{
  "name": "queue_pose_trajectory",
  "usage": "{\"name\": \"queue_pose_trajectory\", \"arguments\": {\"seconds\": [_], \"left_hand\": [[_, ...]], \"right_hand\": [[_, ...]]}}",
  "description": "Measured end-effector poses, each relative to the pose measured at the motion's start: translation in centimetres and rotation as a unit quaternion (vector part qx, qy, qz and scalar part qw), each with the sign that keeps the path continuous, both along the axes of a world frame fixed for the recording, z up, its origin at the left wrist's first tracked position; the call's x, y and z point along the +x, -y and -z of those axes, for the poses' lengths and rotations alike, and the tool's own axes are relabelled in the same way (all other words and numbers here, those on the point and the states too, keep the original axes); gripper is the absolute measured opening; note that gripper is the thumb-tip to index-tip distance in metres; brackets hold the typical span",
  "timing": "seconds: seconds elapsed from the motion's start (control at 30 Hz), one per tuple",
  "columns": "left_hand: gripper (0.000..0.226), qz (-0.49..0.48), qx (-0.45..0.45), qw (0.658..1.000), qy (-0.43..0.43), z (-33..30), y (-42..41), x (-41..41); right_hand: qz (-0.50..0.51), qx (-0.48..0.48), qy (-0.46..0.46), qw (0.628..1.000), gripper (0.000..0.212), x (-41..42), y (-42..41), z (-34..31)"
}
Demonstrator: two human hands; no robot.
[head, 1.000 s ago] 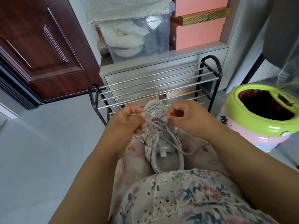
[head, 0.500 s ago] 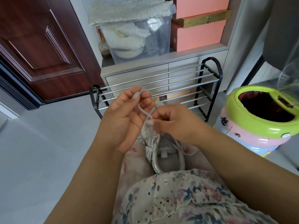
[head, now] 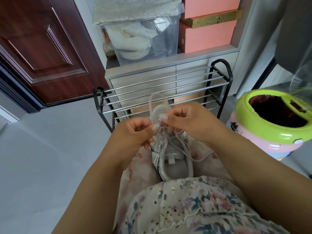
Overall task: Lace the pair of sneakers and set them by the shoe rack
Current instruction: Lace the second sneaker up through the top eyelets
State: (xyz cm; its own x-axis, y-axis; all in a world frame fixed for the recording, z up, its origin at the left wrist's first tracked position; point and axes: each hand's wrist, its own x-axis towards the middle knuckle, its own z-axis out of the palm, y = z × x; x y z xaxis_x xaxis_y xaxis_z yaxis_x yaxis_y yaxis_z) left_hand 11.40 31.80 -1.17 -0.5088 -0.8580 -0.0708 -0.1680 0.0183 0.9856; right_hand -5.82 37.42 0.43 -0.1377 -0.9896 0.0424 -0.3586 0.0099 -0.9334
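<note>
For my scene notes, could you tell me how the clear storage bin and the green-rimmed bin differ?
The clear storage bin is boxy and see-through and sits on the cabinet top; a pale cloth covers its top. The green-rimmed bin is round and opaque, with a pink body. It stands on the floor, its top open on a dark inside. Both are containers.

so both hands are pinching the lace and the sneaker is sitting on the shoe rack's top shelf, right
Not quite. In the head view the sneaker rests on the person's lap, in front of the shoe rack, not on its top shelf. The left hand and right hand do each pinch the lace.
</note>
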Motion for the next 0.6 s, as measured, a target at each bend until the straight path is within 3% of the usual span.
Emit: {"name": "queue_pose_trajectory", "arguments": {"seconds": [0.1, 0.2, 0.4, 0.6], "left_hand": [[0.015, -0.019, -0.003, 1.0, 0.011, 0.3, 0.0, 0.3], [0.012, -0.035, -0.036, 0.997, 0.056, 0.8, -0.4, 0.0], [0.011, -0.062, -0.06, 0.993, 0.083, 1.3, -0.7, -0.4], [0.008, -0.044, -0.057, 0.995, 0.062, 1.1, -1.2, -0.8]], "right_hand": [[-0.025, 0.054, -0.186, 0.981, 0.036, -0.2, -0.3, 0.6], [-0.047, 0.094, -0.271, 0.957, 0.037, 0.1, -0.4, 1.0], [-0.009, 0.086, -0.323, 0.942, 0.035, 0.0, -0.4, 1.1], [-0.061, 0.11, -0.331, 0.935, 0.031, 0.0, -0.4, 1.0]]}}
